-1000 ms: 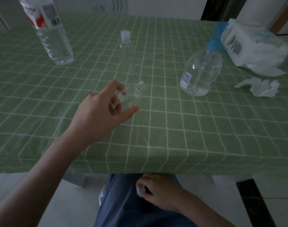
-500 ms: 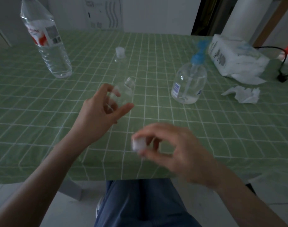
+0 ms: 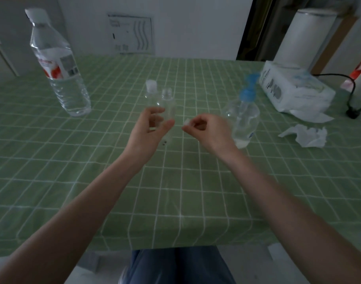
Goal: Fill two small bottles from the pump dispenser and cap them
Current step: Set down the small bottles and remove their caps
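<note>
My left hand [image 3: 147,129] grips a small clear bottle [image 3: 169,105] upright over the green checked table [image 3: 93,171]; its neck is uncapped. Just behind it stands a second small clear bottle [image 3: 151,93] with a white cap on. My right hand [image 3: 208,130] pinches a small white cap [image 3: 187,122] a little to the right of the held bottle, level with its lower half. The pump dispenser [image 3: 244,117], clear with a blue pump head, stands right behind my right hand and holds some liquid at the bottom.
A large clear water bottle [image 3: 59,72] stands at the far left. A white tissue pack [image 3: 292,89] lies at the far right, a crumpled tissue [image 3: 306,134] in front of it. A black cable and plug [image 3: 352,103] sit near the right edge.
My right hand rose from my lap with the white cap and moved up beside the bottle. My left hand brought the small bottle upright.
</note>
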Available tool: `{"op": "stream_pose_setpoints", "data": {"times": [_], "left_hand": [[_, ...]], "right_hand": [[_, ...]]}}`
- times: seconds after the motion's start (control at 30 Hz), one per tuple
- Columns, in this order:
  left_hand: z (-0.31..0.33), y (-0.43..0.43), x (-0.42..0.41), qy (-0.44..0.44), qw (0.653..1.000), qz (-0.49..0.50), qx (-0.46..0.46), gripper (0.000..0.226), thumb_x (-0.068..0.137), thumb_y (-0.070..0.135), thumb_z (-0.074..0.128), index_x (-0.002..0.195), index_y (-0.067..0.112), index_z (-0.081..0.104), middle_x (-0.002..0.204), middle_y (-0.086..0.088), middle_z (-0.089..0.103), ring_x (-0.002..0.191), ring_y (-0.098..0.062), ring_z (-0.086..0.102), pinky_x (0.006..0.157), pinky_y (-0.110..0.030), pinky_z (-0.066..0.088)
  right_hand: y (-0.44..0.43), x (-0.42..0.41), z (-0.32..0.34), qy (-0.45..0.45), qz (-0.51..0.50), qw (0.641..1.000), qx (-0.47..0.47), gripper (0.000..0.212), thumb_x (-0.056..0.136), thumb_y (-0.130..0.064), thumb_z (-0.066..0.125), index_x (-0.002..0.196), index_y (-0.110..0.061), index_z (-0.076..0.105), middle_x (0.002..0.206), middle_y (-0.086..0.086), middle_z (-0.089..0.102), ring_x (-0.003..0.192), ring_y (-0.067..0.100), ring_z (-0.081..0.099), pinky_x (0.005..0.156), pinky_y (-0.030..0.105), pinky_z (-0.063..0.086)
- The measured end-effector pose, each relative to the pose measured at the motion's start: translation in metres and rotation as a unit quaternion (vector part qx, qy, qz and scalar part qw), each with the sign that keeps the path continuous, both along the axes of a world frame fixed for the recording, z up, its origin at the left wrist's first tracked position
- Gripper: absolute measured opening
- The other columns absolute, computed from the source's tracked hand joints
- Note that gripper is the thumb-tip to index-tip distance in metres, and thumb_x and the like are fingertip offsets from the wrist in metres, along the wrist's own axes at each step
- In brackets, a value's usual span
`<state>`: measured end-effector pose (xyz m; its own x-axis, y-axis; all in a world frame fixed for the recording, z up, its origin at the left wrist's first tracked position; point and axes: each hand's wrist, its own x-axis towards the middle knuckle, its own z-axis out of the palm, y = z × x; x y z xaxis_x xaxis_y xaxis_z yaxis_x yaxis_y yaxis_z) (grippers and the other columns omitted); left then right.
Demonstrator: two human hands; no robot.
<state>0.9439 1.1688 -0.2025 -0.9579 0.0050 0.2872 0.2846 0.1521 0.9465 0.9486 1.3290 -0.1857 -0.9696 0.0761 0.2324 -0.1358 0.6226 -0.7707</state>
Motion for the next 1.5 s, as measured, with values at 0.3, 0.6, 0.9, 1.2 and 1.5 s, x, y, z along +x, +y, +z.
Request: {"op": "stream_pose_setpoints", "data": {"times": [0.3, 0.6, 0.9, 1.2, 1.5], "left_hand": [[-0.018, 0.013, -0.028, -0.022, 0.998, 0.030, -0.049, 0.046, 0.084, 0.026, 0.067, 0.126, 0.019, 0.049, 0.110, 0.004, 0.056, 0.094, -0.006, 0.055, 0.068, -0.010, 0.041], [-0.020, 0.018, -0.035, -0.035, 0.995, 0.049, -0.086, 0.049, 0.082, 0.028, 0.069, 0.125, 0.013, 0.050, 0.112, 0.003, 0.057, 0.104, -0.014, 0.056, 0.085, -0.022, 0.046], [-0.030, -0.007, -0.028, -0.063, 0.985, 0.098, -0.125, 0.026, 0.078, 0.012, 0.068, 0.097, 0.016, 0.051, 0.084, 0.009, 0.055, 0.074, -0.002, 0.053, 0.063, -0.014, 0.040], [-0.009, -0.010, -0.064, -0.130, 0.980, 0.143, -0.042, 0.073, 0.079, 0.025, 0.072, 0.137, 0.008, 0.032, 0.136, -0.009, 0.042, 0.118, -0.024, 0.048, 0.094, -0.036, 0.044], [-0.004, -0.009, -0.059, -0.097, 0.987, 0.123, -0.023, 0.042, 0.082, 0.028, 0.070, 0.117, 0.013, 0.054, 0.104, 0.002, 0.060, 0.088, -0.010, 0.058, 0.069, -0.021, 0.046]], "right_hand": [[-0.003, -0.021, -0.019, 0.018, -0.016, 0.991, 0.129, 0.022, 0.084, -0.020, 0.069, 0.104, -0.014, 0.061, 0.096, -0.004, 0.064, 0.086, 0.012, 0.061, 0.084, 0.028, 0.049], [-0.002, -0.026, -0.027, 0.005, 0.009, 0.993, 0.114, 0.027, 0.084, -0.013, 0.066, 0.109, -0.011, 0.055, 0.088, -0.002, 0.060, 0.082, 0.011, 0.056, 0.079, 0.031, 0.051], [-0.002, -0.018, -0.027, 0.011, 0.002, 0.992, 0.124, 0.043, 0.081, -0.018, 0.072, 0.118, -0.010, 0.053, 0.109, 0.005, 0.057, 0.091, 0.013, 0.051, 0.078, 0.022, 0.041], [0.000, 0.016, -0.022, 0.022, 0.021, 0.993, 0.110, 0.040, 0.085, -0.015, 0.066, 0.122, -0.011, 0.051, 0.107, -0.002, 0.053, 0.080, 0.000, 0.046, 0.063, 0.003, 0.036], [-0.001, 0.033, -0.022, 0.009, 0.051, 0.994, 0.092, 0.026, 0.088, -0.013, 0.062, 0.114, -0.015, 0.057, 0.083, -0.015, 0.047, 0.068, -0.006, 0.047, 0.057, 0.001, 0.038]]}}
